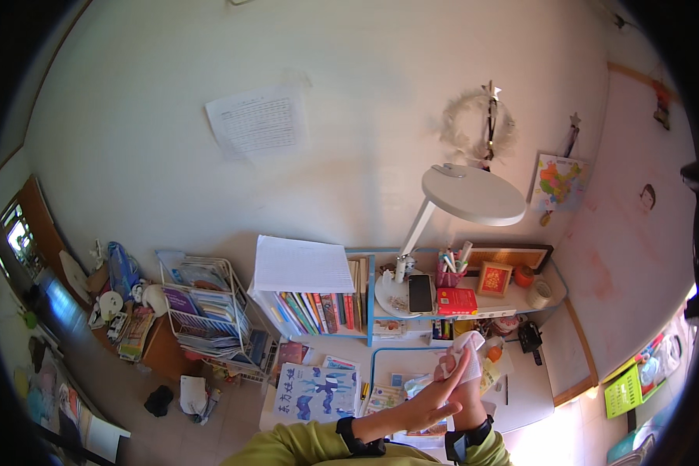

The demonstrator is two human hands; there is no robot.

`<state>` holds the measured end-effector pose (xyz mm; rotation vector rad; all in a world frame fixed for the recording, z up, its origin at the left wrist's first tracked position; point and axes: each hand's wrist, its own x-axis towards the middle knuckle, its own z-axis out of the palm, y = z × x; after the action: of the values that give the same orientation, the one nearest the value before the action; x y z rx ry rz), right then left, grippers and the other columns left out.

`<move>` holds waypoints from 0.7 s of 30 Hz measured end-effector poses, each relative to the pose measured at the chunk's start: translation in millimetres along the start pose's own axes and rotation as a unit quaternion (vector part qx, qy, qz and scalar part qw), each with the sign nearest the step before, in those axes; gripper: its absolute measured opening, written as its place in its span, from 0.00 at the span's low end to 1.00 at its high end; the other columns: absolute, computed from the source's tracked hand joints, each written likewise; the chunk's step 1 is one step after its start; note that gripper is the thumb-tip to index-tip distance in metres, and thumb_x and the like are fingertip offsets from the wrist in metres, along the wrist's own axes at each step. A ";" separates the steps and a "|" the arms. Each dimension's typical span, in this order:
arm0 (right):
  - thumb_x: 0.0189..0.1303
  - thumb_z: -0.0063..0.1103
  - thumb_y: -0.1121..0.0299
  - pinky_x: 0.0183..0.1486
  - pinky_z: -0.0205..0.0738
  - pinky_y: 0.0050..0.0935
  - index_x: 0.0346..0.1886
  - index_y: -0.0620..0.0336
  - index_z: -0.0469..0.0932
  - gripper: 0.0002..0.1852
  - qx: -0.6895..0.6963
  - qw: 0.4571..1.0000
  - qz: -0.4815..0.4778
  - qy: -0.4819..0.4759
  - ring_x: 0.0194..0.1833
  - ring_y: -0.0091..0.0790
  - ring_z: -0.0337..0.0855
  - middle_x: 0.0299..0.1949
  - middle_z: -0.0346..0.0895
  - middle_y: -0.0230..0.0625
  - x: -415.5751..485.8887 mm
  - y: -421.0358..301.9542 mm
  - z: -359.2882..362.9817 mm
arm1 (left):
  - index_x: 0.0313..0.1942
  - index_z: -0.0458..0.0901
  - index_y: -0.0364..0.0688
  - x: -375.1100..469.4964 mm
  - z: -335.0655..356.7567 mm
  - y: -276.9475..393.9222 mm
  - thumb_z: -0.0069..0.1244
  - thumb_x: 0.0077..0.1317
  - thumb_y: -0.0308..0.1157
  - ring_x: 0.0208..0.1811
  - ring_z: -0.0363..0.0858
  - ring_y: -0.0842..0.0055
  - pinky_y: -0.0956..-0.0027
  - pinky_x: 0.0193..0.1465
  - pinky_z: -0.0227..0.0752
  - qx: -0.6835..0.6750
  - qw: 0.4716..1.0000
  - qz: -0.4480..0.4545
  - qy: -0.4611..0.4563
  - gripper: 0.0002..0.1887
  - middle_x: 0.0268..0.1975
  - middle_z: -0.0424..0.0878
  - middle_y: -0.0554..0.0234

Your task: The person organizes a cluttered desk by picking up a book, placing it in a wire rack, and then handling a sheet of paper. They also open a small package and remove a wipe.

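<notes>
My right hand point(470, 394) is closed around a crumpled white cloth or wipe point(472, 361) above the desk. Flat against the cloth's near side lies my left hand point(434, 402), its fingers straight and its thumb spread away. The two hands meet at the cloth, and part of the right hand's fingers is hidden behind the left. Below them on the desk point(524, 402) are papers and booklets point(384, 401). A large blue and white picture book point(317, 391) lies left of my hands.
A white desk lamp point(472, 195) rises from the shelf, beside a smartphone point(420, 293), a red box point(456, 301) and a pen holder point(449, 274). Books point(320, 311) stand at the left under paper sheets point(303, 265). Further left is a wire rack point(209, 320).
</notes>
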<state>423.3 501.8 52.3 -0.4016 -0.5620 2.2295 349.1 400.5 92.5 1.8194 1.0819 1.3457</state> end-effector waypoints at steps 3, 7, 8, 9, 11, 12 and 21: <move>0.68 0.45 0.44 0.28 0.65 0.27 0.36 0.49 0.70 0.19 0.135 0.989 0.065 -0.004 0.22 0.28 0.65 0.21 0.67 0.24 15.1 -5.3 -2.9 | 0.73 0.30 0.40 -2.3 -17.2 -7.9 0.22 0.67 0.68 0.77 0.39 0.56 0.59 0.75 0.33 -0.067 0.995 -0.033 -0.063 0.48 0.76 0.33 0.46; 0.70 0.39 0.41 0.43 0.75 0.33 0.43 0.53 0.75 0.25 -0.030 0.989 -0.130 0.063 0.40 0.35 0.79 0.37 0.78 0.34 20.4 -21.1 12.0 | 0.73 0.34 0.40 -10.7 -51.0 -25.4 0.31 0.69 0.63 0.76 0.42 0.56 0.56 0.75 0.37 -0.148 0.985 -0.054 0.068 0.46 0.75 0.37 0.44; 0.71 0.40 0.45 0.51 0.74 0.34 0.54 0.58 0.73 0.26 -0.128 0.978 -0.165 -0.021 0.48 0.36 0.78 0.48 0.77 0.36 12.7 -18.0 17.2 | 0.73 0.35 0.40 -9.7 -53.6 -29.9 0.34 0.69 0.61 0.76 0.43 0.56 0.56 0.75 0.38 -0.107 0.975 -0.062 0.184 0.45 0.75 0.38 0.44; 0.72 0.40 0.50 0.55 0.70 0.33 0.62 0.60 0.67 0.26 -0.224 0.948 -0.208 -0.089 0.53 0.34 0.75 0.54 0.74 0.36 8.5 -9.0 24.5 | 0.73 0.36 0.39 -8.1 -55.8 -34.0 0.37 0.70 0.59 0.76 0.43 0.56 0.55 0.75 0.39 -0.063 0.950 -0.066 0.298 0.45 0.75 0.39 0.43; 0.73 0.42 0.56 0.60 0.66 0.31 0.66 0.60 0.61 0.25 -0.221 0.948 -0.168 -0.156 0.57 0.33 0.72 0.57 0.71 0.37 -9.9 23.0 36.1 | 0.73 0.38 0.38 4.0 -54.8 -43.6 0.47 0.69 0.44 0.75 0.45 0.54 0.54 0.74 0.42 0.243 0.905 -0.038 0.348 0.43 0.74 0.41 0.39; 0.72 0.43 0.58 0.61 0.64 0.32 0.66 0.60 0.60 0.24 -0.222 0.951 -0.188 -0.099 0.58 0.33 0.71 0.57 0.70 0.38 -16.2 47.2 42.6 | 0.73 0.39 0.38 11.6 -53.3 -48.3 0.47 0.69 0.43 0.73 0.47 0.46 0.53 0.73 0.42 0.270 0.895 -0.052 0.352 0.42 0.72 0.44 0.30; 0.73 0.40 0.59 0.57 0.71 0.36 0.60 0.56 0.66 0.18 0.016 0.990 0.119 -0.080 0.55 0.36 0.75 0.57 0.72 0.39 21.6 50.5 36.2 | 0.72 0.51 0.58 14.1 -48.4 -45.5 0.46 0.62 0.22 0.72 0.52 0.49 0.33 0.67 0.44 0.541 0.805 -0.024 0.241 0.39 0.73 0.48 0.41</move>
<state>361.9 478.7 55.0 -0.2876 -0.5871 2.5123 293.6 434.9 74.2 2.1505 2.5416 1.2656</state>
